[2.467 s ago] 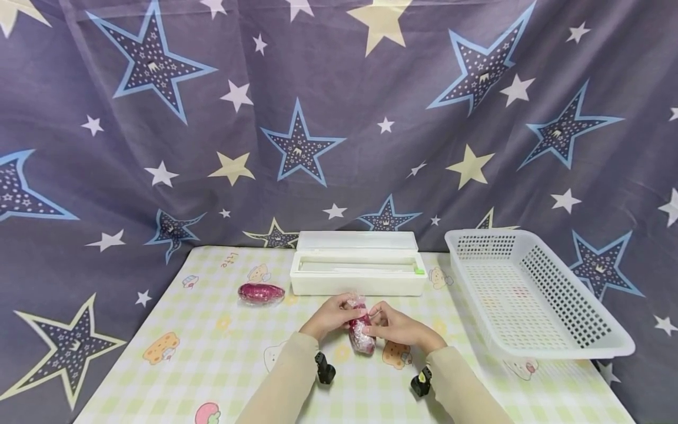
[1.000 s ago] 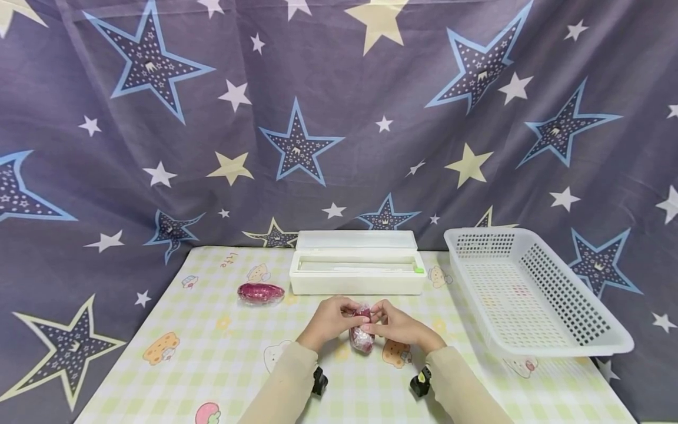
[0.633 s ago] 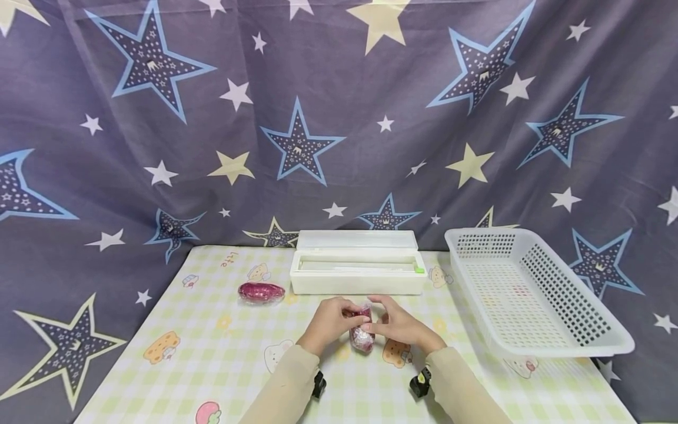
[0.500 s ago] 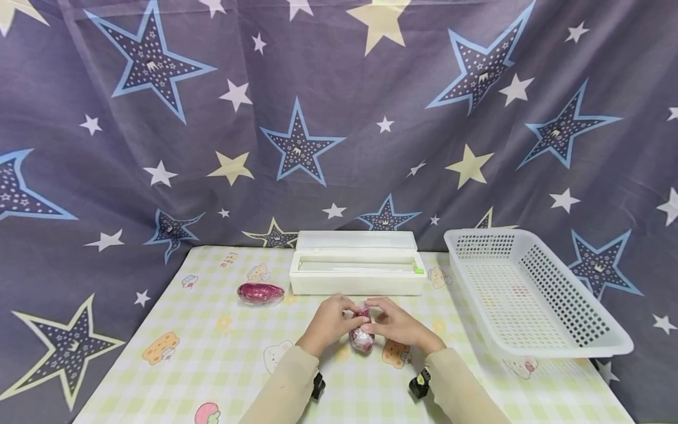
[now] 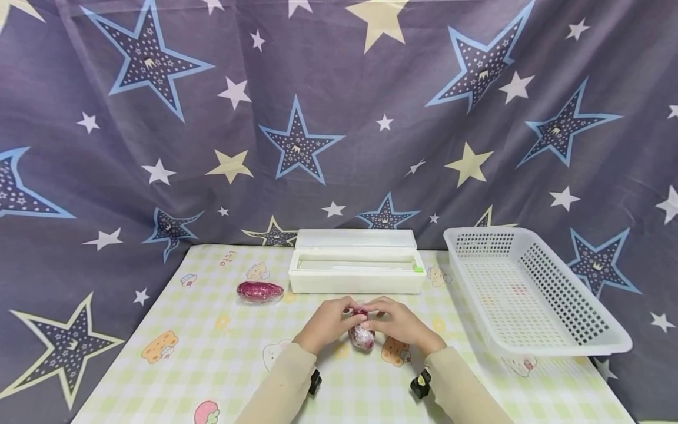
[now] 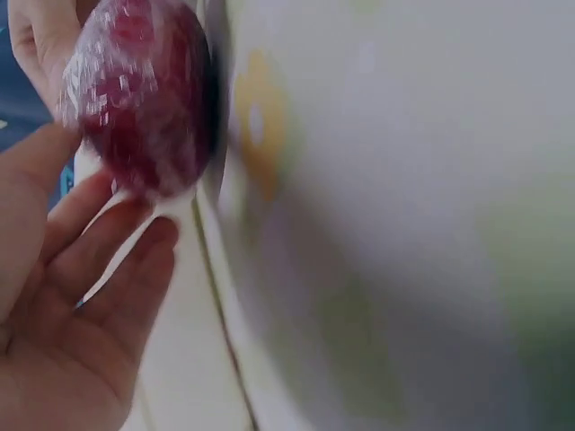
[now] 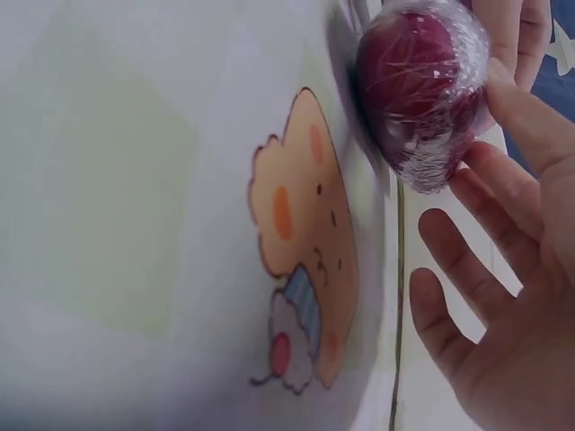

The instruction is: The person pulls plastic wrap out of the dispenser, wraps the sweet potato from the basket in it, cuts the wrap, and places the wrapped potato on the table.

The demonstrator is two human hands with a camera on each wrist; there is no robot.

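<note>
In the head view, a purple-red sweet potato (image 5: 362,337) in clear cling film lies on the cloth at the middle, its long side pointing away from me. My left hand (image 5: 329,321) holds it from the left, thumb on top and forefinger at the far end. From the right, my right hand (image 5: 398,323) pinches that same far end, its thumb beside the left thumb. Wrinkled film shows on the near end of the sweet potato (image 6: 148,99) in the left wrist view. In the right wrist view the other fingers (image 7: 458,269) spread loosely beside it.
Behind the hands stands a white cling film dispenser (image 5: 356,284) with its lid raised and a green slider. Another film-wrapped sweet potato (image 5: 259,291) lies to the left. A white perforated basket (image 5: 561,351) sits at the right. A starry curtain (image 5: 339,118) hangs behind the table.
The loose film standing up at the far end is now folded down under the fingers. Both hands have drawn closer over that end; the right forefinger has come down onto it.
</note>
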